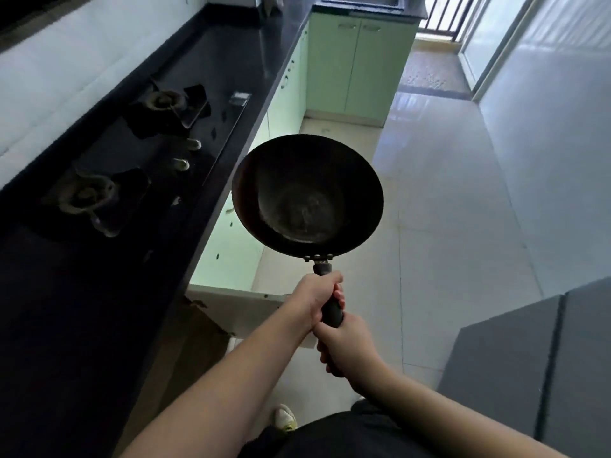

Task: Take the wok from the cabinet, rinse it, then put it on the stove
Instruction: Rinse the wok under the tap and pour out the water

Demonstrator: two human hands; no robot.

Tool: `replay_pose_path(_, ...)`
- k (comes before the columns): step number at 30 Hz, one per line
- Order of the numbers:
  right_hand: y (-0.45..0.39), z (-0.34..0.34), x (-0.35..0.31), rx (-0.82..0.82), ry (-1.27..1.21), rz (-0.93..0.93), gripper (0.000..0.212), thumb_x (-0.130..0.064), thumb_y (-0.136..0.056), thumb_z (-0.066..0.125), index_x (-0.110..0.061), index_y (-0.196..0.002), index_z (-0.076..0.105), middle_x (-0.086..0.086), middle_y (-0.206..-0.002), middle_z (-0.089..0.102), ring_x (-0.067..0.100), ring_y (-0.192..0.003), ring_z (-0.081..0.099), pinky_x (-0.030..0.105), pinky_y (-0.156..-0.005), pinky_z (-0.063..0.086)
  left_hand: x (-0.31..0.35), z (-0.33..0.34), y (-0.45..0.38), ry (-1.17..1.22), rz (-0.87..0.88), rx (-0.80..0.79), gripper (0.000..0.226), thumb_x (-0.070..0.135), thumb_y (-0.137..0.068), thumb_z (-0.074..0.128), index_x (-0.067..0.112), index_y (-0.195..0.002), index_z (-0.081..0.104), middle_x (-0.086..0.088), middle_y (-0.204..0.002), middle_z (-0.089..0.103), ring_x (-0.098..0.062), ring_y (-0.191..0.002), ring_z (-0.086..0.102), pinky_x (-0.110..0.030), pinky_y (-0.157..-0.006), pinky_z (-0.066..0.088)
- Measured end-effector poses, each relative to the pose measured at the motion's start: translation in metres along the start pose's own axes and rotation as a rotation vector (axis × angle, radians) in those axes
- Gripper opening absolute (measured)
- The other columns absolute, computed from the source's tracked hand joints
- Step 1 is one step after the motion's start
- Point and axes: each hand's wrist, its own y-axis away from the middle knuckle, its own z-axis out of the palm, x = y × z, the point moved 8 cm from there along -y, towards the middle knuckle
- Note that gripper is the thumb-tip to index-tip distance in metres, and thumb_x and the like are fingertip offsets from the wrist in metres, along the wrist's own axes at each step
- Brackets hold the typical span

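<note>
Black and round, the wok (307, 193) hangs in the air over the pale tiled floor (446, 200), level and mouth up, its left rim just past the front edge of the counter (238, 71) and clear of it. Both hands grip its 1 dark handle (331, 309): the left hand (314, 297) is wrapped tight around the upper part near the rivets, and the right hand (345, 342) is curled closed around the lower end, the 2 touching each other. The wok sits apart from the stove (155, 153), which lies set into the counter to the left with 2 burners (165, 100) and 2 knobs (193, 144) along its front. Below the counter a cabinet door (231, 305) stands open, its edge jutting into the aisle just beside the left forearm. Ahead, the aisle runs open and bare between the counter on the left and the wall (545, 127) on the right, ending at 2 closed green doors (357, 67) under a sink (362, 1). A grey surface (529, 358) narrows the room at lower right. 1 shoe (285, 418) shows on the floor below the arms.
</note>
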Motion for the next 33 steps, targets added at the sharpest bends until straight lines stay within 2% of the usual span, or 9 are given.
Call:
replay_pose_path(5,-0.018,-0.039,-0.007,0.076,-0.073,0.03,0.016,-0.01,-0.084,0.052,-0.006,-0.068,0.055,0.009,-0.052,0.054,0.02,-0.038,0.047,0.022,-0.038,0.035,0.007,0.045,-0.026,-0.039,-0.061,-0.082,0.034,0.004,-0.095,0.048,0.014,-0.063,0.04,0.004,-0.04,0.039,-0.007,-0.029,0.037,-0.014,-0.035,0.035)
replay_pose_path(10,-0.047,-0.092,-0.01,0.106,-0.148,0.065,0.015,-0.008,-0.083,0.051,-0.008,-0.068,0.052,0.008,-0.053,0.052,0.016,-0.033,0.047,0.017,-0.036,0.033,0.01,0.101,-0.06,-0.097,-0.136,-0.101,0.034,0.005,-0.095,0.048,0.014,-0.064,0.04,0.004,-0.041,0.04,-0.007,-0.028,0.036,-0.014,-0.035,0.035)
replay_pose_path(22,-0.141,-0.24,-0.029,0.118,-0.244,0.08,0.006,-0.008,-0.082,0.052,-0.005,-0.08,0.056,0.01,-0.059,0.054,0.012,-0.035,0.049,0.021,-0.037,0.036,0.048,0.247,-0.15,-0.19,-0.182,-0.061,0.034,0.005,-0.095,0.049,0.015,-0.064,0.04,0.006,-0.041,0.04,-0.005,-0.028,0.036,-0.014,-0.034,0.034)
replay_pose_path(33,-0.212,-0.309,-0.07,0.1,-0.282,0.053,0.006,-0.007,-0.082,0.052,-0.008,-0.081,0.058,0.007,-0.058,0.053,0.014,-0.043,0.052,0.025,-0.041,0.041,0.097,0.311,-0.22,-0.18,-0.195,-0.042,0.034,0.005,-0.095,0.048,0.014,-0.063,0.039,0.005,-0.039,0.039,-0.005,-0.026,0.035,-0.013,-0.032,0.032)
